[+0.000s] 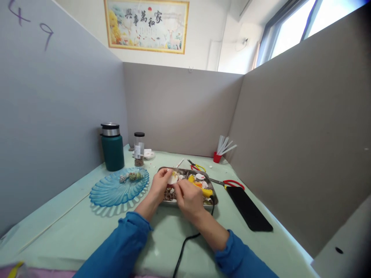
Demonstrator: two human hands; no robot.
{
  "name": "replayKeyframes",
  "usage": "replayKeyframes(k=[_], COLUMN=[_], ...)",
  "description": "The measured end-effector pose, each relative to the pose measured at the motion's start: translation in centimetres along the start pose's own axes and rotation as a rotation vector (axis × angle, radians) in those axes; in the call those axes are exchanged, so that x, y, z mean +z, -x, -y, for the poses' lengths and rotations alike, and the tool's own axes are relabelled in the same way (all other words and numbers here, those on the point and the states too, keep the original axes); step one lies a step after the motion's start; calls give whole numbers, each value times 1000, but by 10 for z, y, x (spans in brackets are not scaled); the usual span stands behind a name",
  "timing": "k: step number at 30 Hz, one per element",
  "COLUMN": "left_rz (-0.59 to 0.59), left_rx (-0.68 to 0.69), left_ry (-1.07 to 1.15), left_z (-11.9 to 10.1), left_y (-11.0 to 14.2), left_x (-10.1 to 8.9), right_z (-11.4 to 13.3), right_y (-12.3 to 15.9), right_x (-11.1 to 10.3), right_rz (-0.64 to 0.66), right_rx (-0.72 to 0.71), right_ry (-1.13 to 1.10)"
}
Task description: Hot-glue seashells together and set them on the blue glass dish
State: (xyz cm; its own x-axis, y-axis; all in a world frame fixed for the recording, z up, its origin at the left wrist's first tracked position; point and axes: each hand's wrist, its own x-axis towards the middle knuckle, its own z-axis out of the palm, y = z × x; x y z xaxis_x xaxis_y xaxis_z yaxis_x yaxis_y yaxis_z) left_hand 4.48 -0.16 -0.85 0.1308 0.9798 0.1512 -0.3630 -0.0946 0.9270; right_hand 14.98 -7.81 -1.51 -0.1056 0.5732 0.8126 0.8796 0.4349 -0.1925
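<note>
Small white-and-yellow shell-like piece (pixel 174 178) pinched in left hand (pixel 158 189) fingertips, raised just above near-left part of shallow rectangular metal tray (pixel 215 199). Right hand (pixel 188 199) curled close at 4 o'clock from piece, fingertips gathered near it; whether gripping anything, cannot tell. Tray crowded with mixed shells and yellow bits. Blue scalloped glass plate (pixel 116 191) at 9 o'clock from tray, bearing small bead string (pixel 131 177). Dark green steel-capped flask (pixel 112 146) and black-lidded clear jar (pixel 139 149) at 11 o'clock. Red-handled scissors (pixel 230 183) and black flat phone (pixel 248 208) at 3 o'clock. Red cup of white sticks (pixel 220 150) at 1 o'clock. Black cable (pixel 185 243) trailing toward 6 o'clock.
</note>
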Motion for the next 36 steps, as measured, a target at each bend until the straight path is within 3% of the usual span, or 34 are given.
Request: replayKeyframes(k=[5,16,36], left_rz=[208,351,334], left_rx=[-3,-44,-91], left_ry=[49,72,-24], left_z=[-4,0,-2], left_y=[7,7,6], left_x=[4,0,0], right_z=[-16,-20,-24], right_y=[-5,-3,-3], right_x=[1,4,4], right_rz=[-125,-188,-131], right_rx=[219,364,431], right_ry=[-154,-319,-428])
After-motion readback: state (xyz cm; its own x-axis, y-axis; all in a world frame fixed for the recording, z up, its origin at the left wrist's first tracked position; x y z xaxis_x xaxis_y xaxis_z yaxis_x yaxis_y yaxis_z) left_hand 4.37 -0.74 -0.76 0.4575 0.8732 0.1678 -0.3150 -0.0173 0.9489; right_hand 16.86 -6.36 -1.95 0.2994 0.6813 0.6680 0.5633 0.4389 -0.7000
